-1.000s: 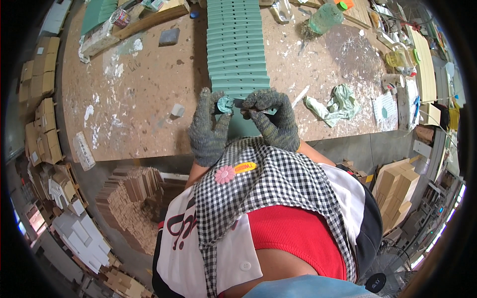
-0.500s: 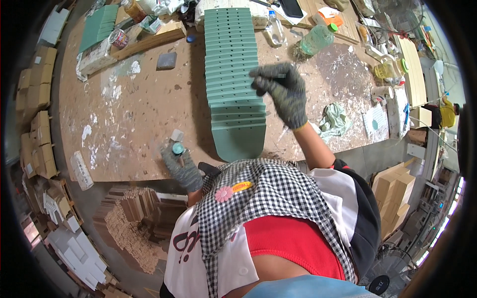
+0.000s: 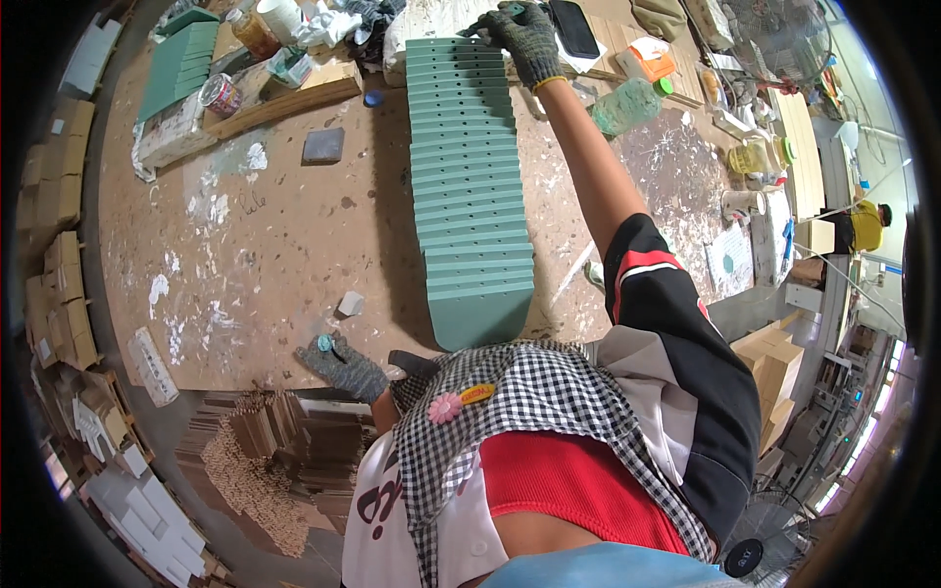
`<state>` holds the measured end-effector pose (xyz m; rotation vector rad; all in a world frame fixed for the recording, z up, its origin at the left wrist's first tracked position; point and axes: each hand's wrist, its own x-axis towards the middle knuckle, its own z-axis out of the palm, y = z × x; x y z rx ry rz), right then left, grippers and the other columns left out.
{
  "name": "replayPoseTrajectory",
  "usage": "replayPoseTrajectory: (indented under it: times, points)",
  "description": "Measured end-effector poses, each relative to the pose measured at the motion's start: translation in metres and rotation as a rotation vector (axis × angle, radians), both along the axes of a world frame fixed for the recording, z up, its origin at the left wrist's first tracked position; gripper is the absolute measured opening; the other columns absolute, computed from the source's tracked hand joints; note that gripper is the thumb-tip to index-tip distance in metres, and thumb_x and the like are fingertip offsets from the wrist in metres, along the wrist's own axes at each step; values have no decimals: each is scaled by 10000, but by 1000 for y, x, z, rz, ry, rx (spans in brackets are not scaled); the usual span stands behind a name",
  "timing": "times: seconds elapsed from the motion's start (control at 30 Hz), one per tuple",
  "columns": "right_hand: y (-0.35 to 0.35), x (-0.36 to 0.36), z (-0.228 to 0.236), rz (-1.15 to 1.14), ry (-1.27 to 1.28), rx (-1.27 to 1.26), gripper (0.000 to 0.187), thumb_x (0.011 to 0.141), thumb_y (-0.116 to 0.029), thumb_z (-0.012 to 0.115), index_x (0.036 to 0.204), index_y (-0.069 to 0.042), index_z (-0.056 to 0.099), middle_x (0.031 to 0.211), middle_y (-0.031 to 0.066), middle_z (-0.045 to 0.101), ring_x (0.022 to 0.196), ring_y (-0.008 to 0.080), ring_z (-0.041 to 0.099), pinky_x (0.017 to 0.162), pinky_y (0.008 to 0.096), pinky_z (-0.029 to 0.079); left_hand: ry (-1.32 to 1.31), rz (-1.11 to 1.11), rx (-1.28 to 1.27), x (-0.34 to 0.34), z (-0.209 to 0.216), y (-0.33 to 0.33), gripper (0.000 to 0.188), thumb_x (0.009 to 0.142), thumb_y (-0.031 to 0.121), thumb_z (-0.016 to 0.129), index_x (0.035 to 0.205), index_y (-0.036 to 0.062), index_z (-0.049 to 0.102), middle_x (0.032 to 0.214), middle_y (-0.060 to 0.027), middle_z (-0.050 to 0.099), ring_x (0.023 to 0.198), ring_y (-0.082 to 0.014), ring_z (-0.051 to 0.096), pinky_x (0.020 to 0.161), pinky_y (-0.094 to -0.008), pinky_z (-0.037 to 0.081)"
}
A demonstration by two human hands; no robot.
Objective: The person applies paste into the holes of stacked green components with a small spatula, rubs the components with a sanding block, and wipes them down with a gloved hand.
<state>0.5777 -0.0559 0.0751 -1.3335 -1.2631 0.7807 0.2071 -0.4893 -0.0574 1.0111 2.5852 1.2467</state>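
Observation:
A long overlapped row of green painted panels (image 3: 472, 211), each with small dark holes, runs away from me on the worktable. My right hand (image 3: 529, 44), in a grey knit glove, is stretched to the row's far end. Its fingers are curled together by the last panels, and whatever they pinch is too small to make out. Low on the left, my gloved left hand (image 3: 355, 370) holds a small round teal piece (image 3: 325, 342) at its fingertips. Just beyond that hand lies a pale grey block (image 3: 350, 304).
The paint-spotted worktable (image 3: 245, 284) also bears a dark square pad (image 3: 322, 146), a phone (image 3: 575, 29), a green-capped bottle (image 3: 627, 106) and a can (image 3: 220, 94). More green panels (image 3: 178, 73) lean at far left. Cardboard stacks (image 3: 265, 461) stand below the near edge.
My right hand has moved from beside the middle of the row to its far end, arm extended. My left hand keeps the teal piece and has turned slightly. The view has shifted a little.

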Motion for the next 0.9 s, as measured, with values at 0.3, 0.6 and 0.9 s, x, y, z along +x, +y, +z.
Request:
replayPoseTrajectory:
  times: [0.3, 0.6, 0.9]
  points:
    - [28, 8, -25, -59, -147, 7, 410, 774, -271, 854, 1045, -24, 672, 910, 70, 703, 833, 160, 676, 774, 311, 562, -10, -50, -29, 3, 15, -7, 604, 1017, 309, 586, 1414, -108, 402, 1516, -309, 352, 1309, -406, 466, 1100, -469, 395]
    - [17, 2, -5, -80, -158, 5, 291, 858, -133, 733, 1086, -32, 583, 856, 69, 634, 749, 164, 645, 674, 295, 547, 93, -58, -57, 10, 27, -7, 654, 1020, 320, 580, 1450, -115, 349, 1514, -306, 357, 1310, -409, 463, 1104, -467, 389]
    - [21, 6, -23, -5, 100, 52, 352, 810, -191, 818, 1043, -11, 625, 889, 93, 702, 776, 164, 675, 732, 297, 563, -9, -75, 37, -5, -2, -22, 670, 1022, 338, 568, 1454, -122, 343, 1518, -312, 352, 1371, -425, 408, 1142, -486, 345]
